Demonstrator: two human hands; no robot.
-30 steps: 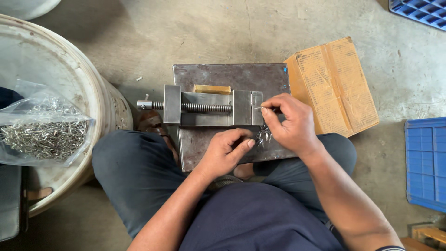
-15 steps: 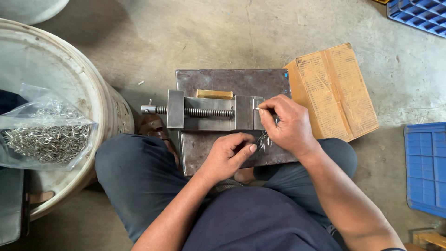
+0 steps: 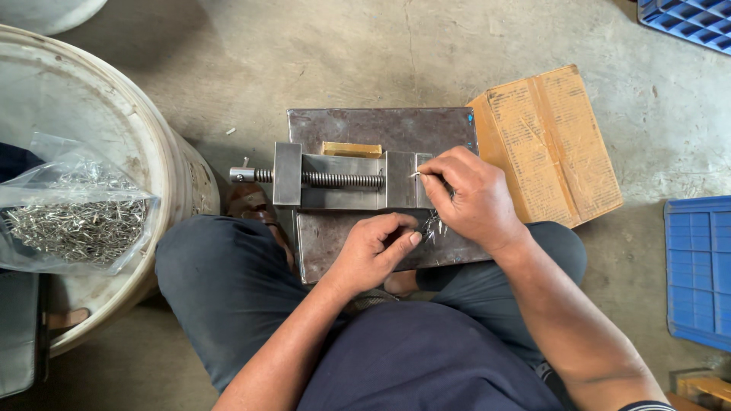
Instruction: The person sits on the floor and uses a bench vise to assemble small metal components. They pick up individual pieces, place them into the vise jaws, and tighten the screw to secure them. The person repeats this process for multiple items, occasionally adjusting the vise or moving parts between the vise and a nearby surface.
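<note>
One thin metal pin (image 3: 415,174) is pinched by the right hand (image 3: 470,199) against the vise (image 3: 343,180) at centre frame; the left hand (image 3: 375,251) is curled, perhaps on more pins.

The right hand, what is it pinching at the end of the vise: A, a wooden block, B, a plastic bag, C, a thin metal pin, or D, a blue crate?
C: the right hand pinches a thin metal pin between its fingertips against the end of the small steel vise, while the left hand rests on the metal plate near a few loose pins.
</note>
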